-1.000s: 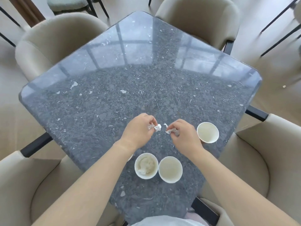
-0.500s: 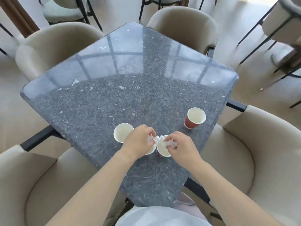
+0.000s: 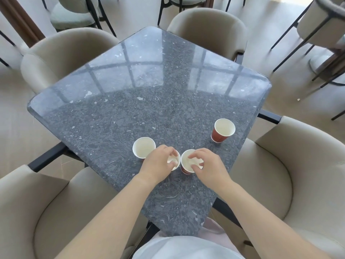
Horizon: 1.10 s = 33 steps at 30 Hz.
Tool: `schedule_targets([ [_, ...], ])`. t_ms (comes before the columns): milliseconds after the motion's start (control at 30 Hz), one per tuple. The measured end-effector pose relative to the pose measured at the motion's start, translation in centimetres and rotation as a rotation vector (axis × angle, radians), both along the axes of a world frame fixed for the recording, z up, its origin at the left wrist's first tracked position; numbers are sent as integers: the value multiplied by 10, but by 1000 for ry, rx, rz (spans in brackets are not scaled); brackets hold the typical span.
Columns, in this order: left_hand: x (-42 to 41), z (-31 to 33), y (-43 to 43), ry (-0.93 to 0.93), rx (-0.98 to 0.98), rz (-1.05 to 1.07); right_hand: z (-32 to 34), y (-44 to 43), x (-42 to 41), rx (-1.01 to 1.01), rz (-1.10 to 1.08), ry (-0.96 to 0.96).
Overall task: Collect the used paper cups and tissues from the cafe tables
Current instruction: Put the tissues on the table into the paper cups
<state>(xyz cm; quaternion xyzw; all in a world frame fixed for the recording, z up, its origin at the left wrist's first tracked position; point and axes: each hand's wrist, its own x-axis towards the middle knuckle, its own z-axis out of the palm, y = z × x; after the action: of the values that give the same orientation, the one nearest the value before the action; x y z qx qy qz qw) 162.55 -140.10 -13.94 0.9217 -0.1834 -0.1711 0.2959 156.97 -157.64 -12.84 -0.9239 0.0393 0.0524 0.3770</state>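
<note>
Several red paper cups with white insides stand near the front corner of the dark grey stone table (image 3: pixel 149 101). My left hand (image 3: pixel 158 165) reaches into the mouth of one cup (image 3: pixel 176 166) and pinches a crumpled white tissue (image 3: pixel 171 160) inside it. My right hand (image 3: pixel 207 163) is over the cup beside it (image 3: pixel 185 163), thumb and fingers on a second tissue (image 3: pixel 197 162) lying in that cup. An empty cup (image 3: pixel 143 149) stands just left of my left hand. Another empty cup (image 3: pixel 223 130) stands apart near the table's right edge.
Beige upholstered armchairs surround the table: near left (image 3: pixel 37 212), near right (image 3: pixel 308 174), far left (image 3: pixel 61 53) and far right (image 3: pixel 209 28). More chairs with black metal legs stand on the pale floor behind and at the right.
Both hands brought their tissues from above the table down into the two middle cups. The view shifted, so the cups now appear further up and the red sides show.
</note>
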Motion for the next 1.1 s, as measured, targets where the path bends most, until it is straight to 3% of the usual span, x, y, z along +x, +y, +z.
schedule_targets([
  [133, -7, -3, -1, 4, -13, -67, -5, -3, -7, -95, 90, 47],
  [333, -12, -8, -6, -34, 211, -177, -10, 0, -10, -322, 221, 114],
  [500, -10, -4, -10, -88, 269, -199, -10, 1, -4, -458, 272, 98],
  [867, 3, 41, 14, -332, 30, -39, 14, 9, 24, -267, 130, -98],
  [1100, 7, 60, 57, -409, 35, 155, 23, 27, 40, -213, 155, -173],
])
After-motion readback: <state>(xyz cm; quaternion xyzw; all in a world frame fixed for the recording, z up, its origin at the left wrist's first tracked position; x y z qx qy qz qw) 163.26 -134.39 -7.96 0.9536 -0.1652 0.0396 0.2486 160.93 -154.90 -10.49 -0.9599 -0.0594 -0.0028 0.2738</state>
